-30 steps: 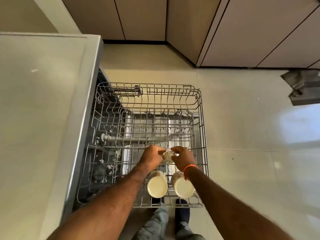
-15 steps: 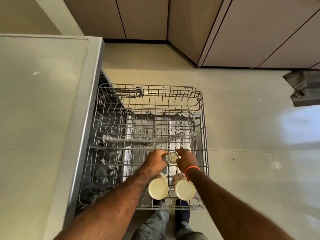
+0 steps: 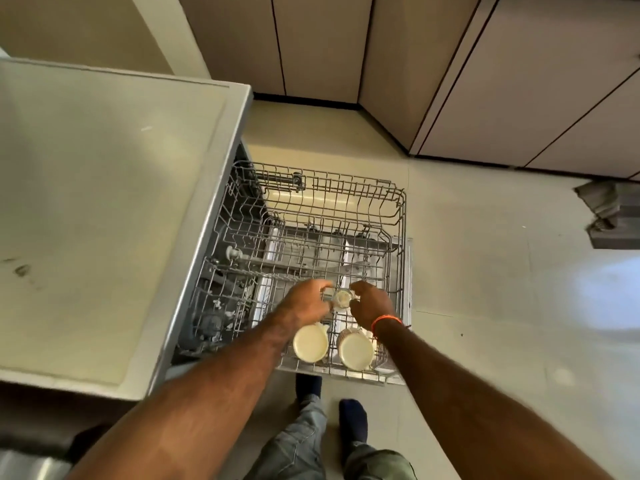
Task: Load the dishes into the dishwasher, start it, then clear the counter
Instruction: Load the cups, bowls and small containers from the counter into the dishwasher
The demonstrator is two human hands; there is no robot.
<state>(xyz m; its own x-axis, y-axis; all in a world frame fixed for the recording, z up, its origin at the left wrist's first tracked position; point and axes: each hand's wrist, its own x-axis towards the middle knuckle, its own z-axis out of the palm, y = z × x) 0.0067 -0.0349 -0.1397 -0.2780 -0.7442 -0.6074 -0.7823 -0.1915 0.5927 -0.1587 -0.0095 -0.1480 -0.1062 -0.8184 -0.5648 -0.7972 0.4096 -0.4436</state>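
Note:
The dishwasher's grey wire rack [image 3: 398, 209] is pulled out over the floor. Two cream cups, one on the left [image 3: 310, 342] and one on the right [image 3: 355, 347], stand upside down side by side at its near edge. Just behind them a small clear glass [image 3: 342, 298] sits low in the rack between my hands. My left hand [image 3: 304, 303] grips it from the left. My right hand [image 3: 370, 304], with an orange band at the wrist, curls around it from the right. The base of the glass is hidden by the wires.
A pale counter top [image 3: 86, 202] runs along the left, with the dishwasher opening under its edge. Beige cabinet doors [image 3: 519, 81] stand at the back and right. A grey object [image 3: 613, 216] lies on the tiled floor at right. My feet [image 3: 353, 420] are below the rack.
Both hands stay on the small glass and have shifted it slightly toward the near side of the rack. The two cups have not moved. My view has swung a little to the left.

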